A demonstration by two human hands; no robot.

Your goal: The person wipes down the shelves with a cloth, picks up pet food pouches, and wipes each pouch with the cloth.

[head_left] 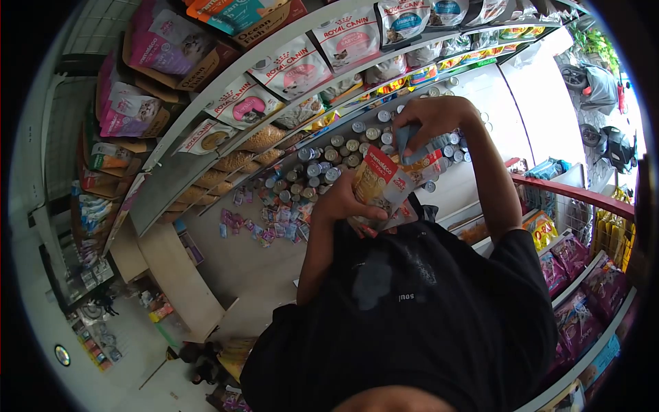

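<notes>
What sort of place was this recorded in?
Most likely a pet shop: bags with cats pictured on them stand in a row, clear packs of what look like brown kibble sit below them, and many cans are clustered near the hands.

Cans (pixel 334 156) and packets (pixel 278 223) on floor (pixel 223 264)

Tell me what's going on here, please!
Someone in a black shirt is handling a packet. The left hand holds the red-and-gold packet; the right hand grips something blue-grey, maybe a cloth. Beyond the hands are many cans, with small colourful packets spread nearby. Pet food bags line the shelves.
</notes>
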